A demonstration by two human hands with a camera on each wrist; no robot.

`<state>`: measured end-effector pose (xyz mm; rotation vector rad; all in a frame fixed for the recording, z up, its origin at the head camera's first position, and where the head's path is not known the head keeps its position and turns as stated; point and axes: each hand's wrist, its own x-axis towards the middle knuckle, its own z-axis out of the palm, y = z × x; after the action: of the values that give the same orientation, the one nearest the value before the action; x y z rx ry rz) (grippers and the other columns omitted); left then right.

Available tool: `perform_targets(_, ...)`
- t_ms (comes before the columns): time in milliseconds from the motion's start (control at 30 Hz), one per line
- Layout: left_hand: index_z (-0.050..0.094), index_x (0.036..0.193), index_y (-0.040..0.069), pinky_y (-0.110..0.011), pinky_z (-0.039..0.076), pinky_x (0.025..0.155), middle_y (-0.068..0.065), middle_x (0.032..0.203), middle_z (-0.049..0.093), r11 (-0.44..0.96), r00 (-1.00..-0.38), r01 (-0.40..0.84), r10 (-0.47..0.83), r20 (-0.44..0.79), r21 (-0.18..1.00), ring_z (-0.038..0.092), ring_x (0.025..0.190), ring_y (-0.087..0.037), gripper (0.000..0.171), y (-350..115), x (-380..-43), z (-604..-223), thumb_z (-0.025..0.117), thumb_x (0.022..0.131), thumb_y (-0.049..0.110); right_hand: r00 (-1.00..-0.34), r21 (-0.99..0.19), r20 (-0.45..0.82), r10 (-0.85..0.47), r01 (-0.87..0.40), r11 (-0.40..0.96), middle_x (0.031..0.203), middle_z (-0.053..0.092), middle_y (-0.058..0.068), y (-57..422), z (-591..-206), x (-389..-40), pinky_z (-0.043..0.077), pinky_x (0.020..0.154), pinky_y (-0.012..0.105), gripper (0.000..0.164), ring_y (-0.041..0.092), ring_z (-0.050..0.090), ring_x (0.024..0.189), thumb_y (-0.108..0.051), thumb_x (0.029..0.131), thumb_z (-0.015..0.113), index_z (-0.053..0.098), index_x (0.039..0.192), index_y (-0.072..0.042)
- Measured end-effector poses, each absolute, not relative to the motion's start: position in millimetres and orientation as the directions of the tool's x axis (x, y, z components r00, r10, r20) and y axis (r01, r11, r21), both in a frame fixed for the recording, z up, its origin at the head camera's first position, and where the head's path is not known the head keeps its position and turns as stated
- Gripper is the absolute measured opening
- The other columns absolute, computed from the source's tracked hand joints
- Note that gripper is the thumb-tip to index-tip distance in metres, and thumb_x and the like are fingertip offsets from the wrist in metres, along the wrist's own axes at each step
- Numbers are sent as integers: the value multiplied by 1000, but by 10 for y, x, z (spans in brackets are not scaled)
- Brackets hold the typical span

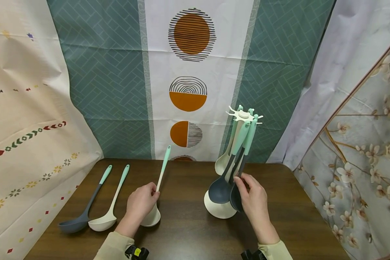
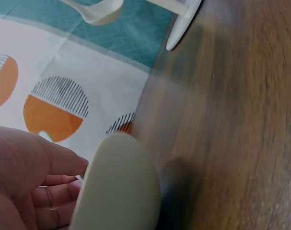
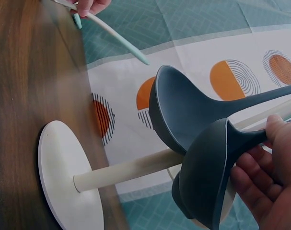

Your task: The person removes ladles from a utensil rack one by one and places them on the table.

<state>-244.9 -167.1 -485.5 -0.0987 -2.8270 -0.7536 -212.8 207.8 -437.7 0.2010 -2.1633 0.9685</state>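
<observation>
At the far left of the worktop point(image 1: 188, 240), a dark ladle point(image 1: 76, 224) lies with its mint handle pointing toward the back edge. Just beside it, a cream ladle point(image 1: 103, 222) lies much the same way.

Next comes the left hand point(image 1: 140, 202), its fingers pinching the shaft of a cream utensil point(image 1: 152, 216). This stands tilted, mint handle up and pale rounded head low over the worktop; whether the head touches the wood I cannot tell.

Well apart to the right, a white stand point(image 1: 218, 211) rises from its round base to a ring of prongs point(image 1: 243, 115). Several utensils hang around its post: a pale one point(image 1: 221, 165) behind, and in front a dark deep-bowled ladle point(image 1: 218, 191). Beside that one is another dark ladle point(image 1: 235, 200), its neck grasped between the thumb and fingers of the right hand point(image 1: 253, 198). Its handle reaches up to the prongs, but I cannot tell whether its end is hooked there.

The step in hand appears to be handling two utensils at once, one at the worktop and one at the stand. The next move seems to call for a steady right-hand grip, keeping the neighbouring bowl unknocked, and a controlled left-hand hold on the tilted shaft.
</observation>
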Motion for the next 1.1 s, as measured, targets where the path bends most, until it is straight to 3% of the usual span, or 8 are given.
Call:
perform_targets(867,70,88,9,-40,47,57,-3,75,63,918,-999,21,0,53,396,57,65,-22,16,-1863,-2480,-4927,77,100,17,-717,-579,683,141,-413,703,101,79,0,2072,-4364,-2122,45,81,8,9,18,74,90,-14,101,82,82,110,-11)
perform_targets(967,71,89,9,-40,48,57,-3,76,64,919,-999,15,-3,45,393,57,65,-22,15,-1879,-2483,-4923,77,100,17,-719,-577,681,142,-407,708,101,79,-1,2072,-4362,-2117,53,81,17,9,18,74,89,-14,102,82,82,110,-11)
perform_targets(1100,70,88,10,-40,47,57,-3,75,63,921,-999,14,-1,39,389,57,65,-22,16,-1905,-2486,-4925,77,100,18,-722,-578,677,139,-406,708,101,78,-2,2072,-4364,-2115,62,79,42,9,18,73,89,-14,102,81,82,111,-11)
